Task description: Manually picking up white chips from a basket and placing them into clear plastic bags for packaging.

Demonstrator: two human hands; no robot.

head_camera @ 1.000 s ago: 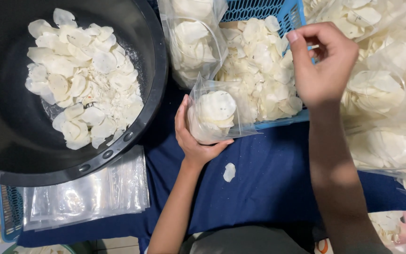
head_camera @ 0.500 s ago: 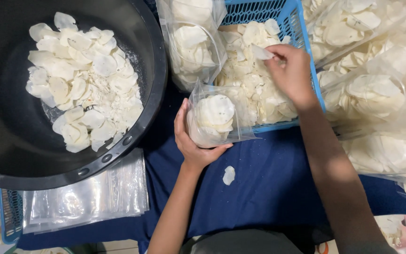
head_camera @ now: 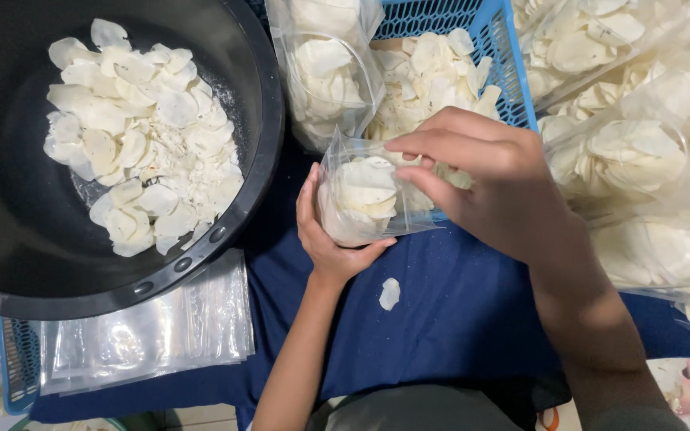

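Over blue cloth my left hand cups the clear bag, right hand fingers pinching chips into it; loose grip could spill them.

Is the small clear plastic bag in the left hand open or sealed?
Open. The small clear plastic bag gapes at its mouth, where the right hand has its fingers; the left hand cups it.

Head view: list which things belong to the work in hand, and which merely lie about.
In hand:
left hand cupping the clear bag of white chips
right hand at the bag's mouth
blue basket of chips

Lying about:
black basin
stack of empty bags
stray chip
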